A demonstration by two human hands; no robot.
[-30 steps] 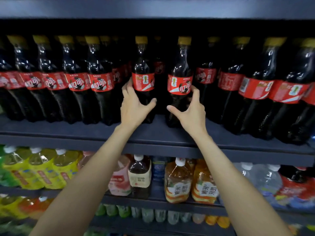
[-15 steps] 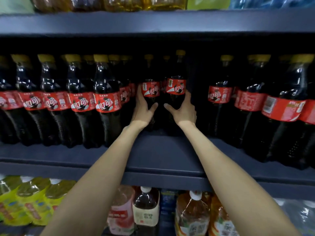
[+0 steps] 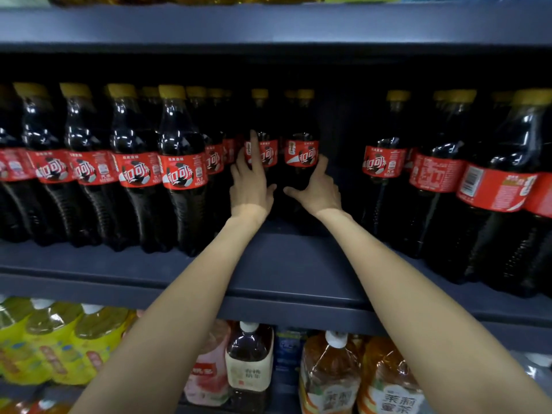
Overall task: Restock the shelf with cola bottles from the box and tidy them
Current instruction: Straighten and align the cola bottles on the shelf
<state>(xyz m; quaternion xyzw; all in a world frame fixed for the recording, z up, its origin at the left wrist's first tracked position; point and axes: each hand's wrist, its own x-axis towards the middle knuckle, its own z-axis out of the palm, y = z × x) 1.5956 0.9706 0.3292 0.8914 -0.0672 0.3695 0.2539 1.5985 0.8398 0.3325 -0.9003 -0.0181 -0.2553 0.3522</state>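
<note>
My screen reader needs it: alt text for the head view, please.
Both hands, left hand and right hand, each touch a cola bottle, left bottle and right bottle, set deep on a dark shelf between fuller rows of cola; tea bottles stand below.

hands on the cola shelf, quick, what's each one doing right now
Left hand: open, fingers spread against the left cola bottle, not wrapped around it.
Right hand: open, cupping the side of the right cola bottle.

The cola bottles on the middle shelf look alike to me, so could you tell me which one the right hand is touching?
The right hand rests on the set-back cola bottle right of centre; the bottle beside it is under the left hand.
</note>
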